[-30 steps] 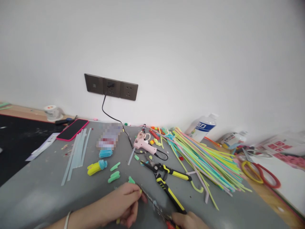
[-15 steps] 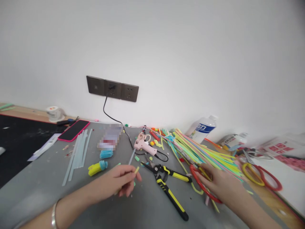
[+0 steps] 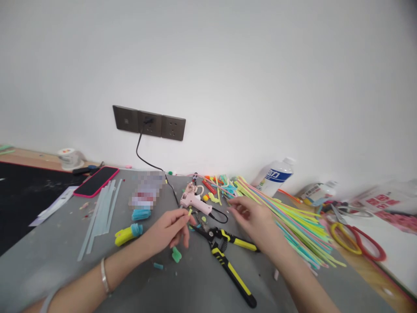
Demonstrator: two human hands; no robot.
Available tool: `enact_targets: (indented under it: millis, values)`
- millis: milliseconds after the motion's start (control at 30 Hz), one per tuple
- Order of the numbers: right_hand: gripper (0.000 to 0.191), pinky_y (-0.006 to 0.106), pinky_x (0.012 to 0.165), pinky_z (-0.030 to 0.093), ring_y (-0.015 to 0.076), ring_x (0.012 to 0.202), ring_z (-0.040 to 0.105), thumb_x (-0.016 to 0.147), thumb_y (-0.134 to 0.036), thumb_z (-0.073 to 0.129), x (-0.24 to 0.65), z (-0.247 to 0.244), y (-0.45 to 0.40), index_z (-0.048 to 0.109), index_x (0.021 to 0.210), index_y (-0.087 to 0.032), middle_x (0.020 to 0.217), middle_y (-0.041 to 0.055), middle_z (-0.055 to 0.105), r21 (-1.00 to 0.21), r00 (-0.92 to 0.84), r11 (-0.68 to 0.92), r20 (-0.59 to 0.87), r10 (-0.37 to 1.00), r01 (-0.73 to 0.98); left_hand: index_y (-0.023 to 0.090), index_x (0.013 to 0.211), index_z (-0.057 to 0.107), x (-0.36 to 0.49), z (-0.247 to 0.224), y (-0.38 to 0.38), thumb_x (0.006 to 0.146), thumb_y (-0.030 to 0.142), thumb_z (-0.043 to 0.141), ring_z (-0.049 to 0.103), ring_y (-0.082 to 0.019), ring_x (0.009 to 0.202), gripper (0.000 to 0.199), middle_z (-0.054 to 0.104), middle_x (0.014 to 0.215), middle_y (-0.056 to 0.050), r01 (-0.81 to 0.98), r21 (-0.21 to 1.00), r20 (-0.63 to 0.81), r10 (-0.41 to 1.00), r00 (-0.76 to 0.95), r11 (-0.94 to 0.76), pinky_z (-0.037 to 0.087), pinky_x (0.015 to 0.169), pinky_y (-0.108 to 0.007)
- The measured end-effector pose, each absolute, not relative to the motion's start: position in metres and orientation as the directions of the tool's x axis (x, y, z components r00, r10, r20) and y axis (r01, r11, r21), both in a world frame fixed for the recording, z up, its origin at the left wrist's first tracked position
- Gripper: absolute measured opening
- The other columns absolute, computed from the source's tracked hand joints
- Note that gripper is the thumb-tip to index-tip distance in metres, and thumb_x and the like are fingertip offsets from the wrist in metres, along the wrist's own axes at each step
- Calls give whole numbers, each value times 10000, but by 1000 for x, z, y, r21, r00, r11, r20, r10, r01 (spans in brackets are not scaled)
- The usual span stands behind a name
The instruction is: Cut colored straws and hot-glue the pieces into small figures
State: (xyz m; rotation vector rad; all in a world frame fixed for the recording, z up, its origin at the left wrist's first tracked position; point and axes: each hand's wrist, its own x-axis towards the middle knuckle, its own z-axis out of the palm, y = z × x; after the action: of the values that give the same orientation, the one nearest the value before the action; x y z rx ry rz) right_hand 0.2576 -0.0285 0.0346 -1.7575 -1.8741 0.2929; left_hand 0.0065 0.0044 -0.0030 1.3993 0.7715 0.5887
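My left hand (image 3: 174, 228) pinches a small yellow piece (image 3: 190, 212) between thumb and forefinger, just in front of the pink glue gun (image 3: 195, 203). My right hand (image 3: 249, 217) is over the left side of a bundle of coloured pipe cleaners (image 3: 293, 221), fingers curled; whether it grips anything is hidden. Between and below the hands lie black and yellow pliers (image 3: 233, 265), handles spread. A green piece (image 3: 176, 255) and a small blue piece (image 3: 158, 266) rest on the grey mat under my left hand.
Clear glue sticks (image 3: 103, 217), a pink-edged phone (image 3: 97, 181) and a yellow and blue bundle (image 3: 128, 235) lie at the left. White bottles (image 3: 274, 177) stand and lie along the wall. Red and yellow scissors (image 3: 356, 241) are at the right. A black cord (image 3: 148, 161) runs to the wall socket.
The red-handled scissors have left my right hand, which has moved left and up. My left hand has risen slightly with the yellow piece, exposing the green and blue pieces.
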Motion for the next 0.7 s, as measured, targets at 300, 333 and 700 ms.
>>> enact_targets:
  millis: [300,333,700]
  values:
    - [129,252,658,582,164,713,723,837,-292,658,184,25,-15,690,876,-173,796,35,738,-901,-243,253,174,954,351,167,893,561,8,-10,-5,974,529,396,352,-61,326,406,643,515,14,151,986,-38,795,606,-68,259,362,-172]
    - [117,242,646,579,157,700,718,837,-289,659,185,23,-15,687,843,-176,776,29,728,-897,-248,267,185,951,352,171,870,556,7,-10,-5,978,510,396,360,-65,331,391,642,509,15,167,982,-30,797,603,-89,268,369,-174]
    - [111,227,621,550,147,647,684,837,-154,563,176,10,-20,647,773,-190,716,22,703,-750,-217,435,379,900,499,191,805,612,2,-6,-9,1010,318,370,564,-132,477,341,700,593,-11,325,881,120,826,551,-345,374,544,-226]
